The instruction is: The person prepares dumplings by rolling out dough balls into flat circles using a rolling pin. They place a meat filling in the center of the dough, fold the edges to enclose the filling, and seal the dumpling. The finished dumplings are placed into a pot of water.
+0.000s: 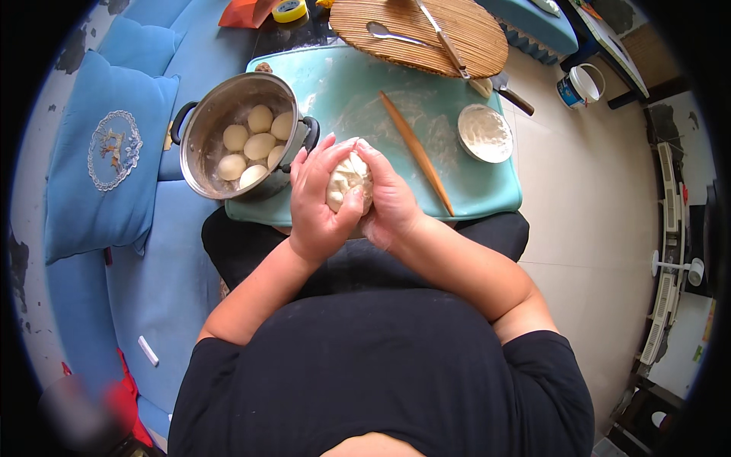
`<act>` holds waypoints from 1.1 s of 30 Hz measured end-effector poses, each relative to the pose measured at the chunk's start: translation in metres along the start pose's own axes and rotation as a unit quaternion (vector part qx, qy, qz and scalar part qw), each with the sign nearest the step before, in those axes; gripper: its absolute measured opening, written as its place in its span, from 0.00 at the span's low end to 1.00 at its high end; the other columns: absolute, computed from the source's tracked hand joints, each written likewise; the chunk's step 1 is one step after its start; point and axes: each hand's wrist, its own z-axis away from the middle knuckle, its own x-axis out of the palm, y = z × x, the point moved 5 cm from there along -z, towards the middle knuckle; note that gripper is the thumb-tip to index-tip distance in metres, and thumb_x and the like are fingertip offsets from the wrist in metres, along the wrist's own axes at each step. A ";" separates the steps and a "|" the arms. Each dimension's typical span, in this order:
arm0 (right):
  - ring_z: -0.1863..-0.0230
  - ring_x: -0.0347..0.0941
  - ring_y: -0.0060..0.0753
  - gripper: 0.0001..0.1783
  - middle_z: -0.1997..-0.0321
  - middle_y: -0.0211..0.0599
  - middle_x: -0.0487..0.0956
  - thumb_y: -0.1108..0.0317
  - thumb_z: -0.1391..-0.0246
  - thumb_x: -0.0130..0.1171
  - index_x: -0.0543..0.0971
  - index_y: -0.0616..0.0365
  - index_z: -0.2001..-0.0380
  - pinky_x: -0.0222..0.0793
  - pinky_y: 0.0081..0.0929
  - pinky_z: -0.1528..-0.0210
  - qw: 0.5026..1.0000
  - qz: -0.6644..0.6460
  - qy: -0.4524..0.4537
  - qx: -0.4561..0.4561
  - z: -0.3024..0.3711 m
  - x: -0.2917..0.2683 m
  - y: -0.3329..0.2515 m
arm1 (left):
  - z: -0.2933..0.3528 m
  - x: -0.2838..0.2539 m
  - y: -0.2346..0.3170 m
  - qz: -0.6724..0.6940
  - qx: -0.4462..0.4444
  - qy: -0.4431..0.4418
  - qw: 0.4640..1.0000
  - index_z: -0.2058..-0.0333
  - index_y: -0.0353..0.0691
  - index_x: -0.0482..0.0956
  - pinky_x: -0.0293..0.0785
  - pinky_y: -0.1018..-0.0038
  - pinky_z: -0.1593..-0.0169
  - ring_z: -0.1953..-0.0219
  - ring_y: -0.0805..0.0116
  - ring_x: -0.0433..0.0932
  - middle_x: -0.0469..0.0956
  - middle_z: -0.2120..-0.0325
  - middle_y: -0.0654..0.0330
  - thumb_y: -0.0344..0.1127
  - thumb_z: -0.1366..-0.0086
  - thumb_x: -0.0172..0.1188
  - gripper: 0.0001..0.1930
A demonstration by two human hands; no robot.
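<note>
A round lump of pale dough [351, 183] is cupped between my two hands above the near edge of a floured turquoise board [343, 84]. My left hand [318, 202] wraps its left side, the thumb pressing on the dough's face. Around the right side curl the fingers of my right hand [391, 194]. Just left of my hands stands a steel pot [199, 164] with black handles, holding several smooth dough balls [259, 145]. A tapered wooden rolling pin [415, 148] lies slanted on the board to the right. Beyond it sits a white bowl of flour [486, 133].
At the far side, a round slatted mat [487, 38] carries a spoon [396, 35] and a long-handled utensil [445, 42]. A knife [514, 95] pokes out beside it. Blue sofa cushions [106, 152] line the left. A white bucket [580, 86] stands on the tiled floor at right.
</note>
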 end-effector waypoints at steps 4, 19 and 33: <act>0.58 0.74 0.27 0.17 0.58 0.31 0.76 0.52 0.40 0.48 0.72 0.52 0.57 0.71 0.28 0.54 0.999 0.007 0.032 -0.022 0.001 -0.005 -0.002 | -0.003 -0.003 -0.003 0.080 -0.011 -0.058 0.995 0.50 0.41 0.69 0.45 0.55 0.38 0.43 0.54 0.66 0.72 0.49 0.56 0.36 0.53 0.60 0.27; 0.61 0.71 0.23 0.17 0.61 0.32 0.74 0.55 0.39 0.49 0.70 0.57 0.56 0.69 0.23 0.57 0.994 0.090 0.041 -0.054 0.003 -0.016 0.003 | 0.001 0.011 -0.012 0.254 -0.120 -0.046 0.959 0.47 0.35 0.67 0.57 0.67 0.39 0.42 0.59 0.64 0.66 0.45 0.50 0.29 0.38 0.49 0.20; 0.58 0.73 0.26 0.18 0.59 0.30 0.74 0.53 0.40 0.48 0.70 0.53 0.55 0.72 0.28 0.59 0.997 0.046 0.064 -0.009 0.000 -0.023 -0.007 | 0.002 0.014 -0.004 0.110 0.051 -0.086 0.989 0.42 0.34 0.59 0.53 0.63 0.37 0.40 0.54 0.60 0.58 0.41 0.45 0.43 0.37 0.55 0.29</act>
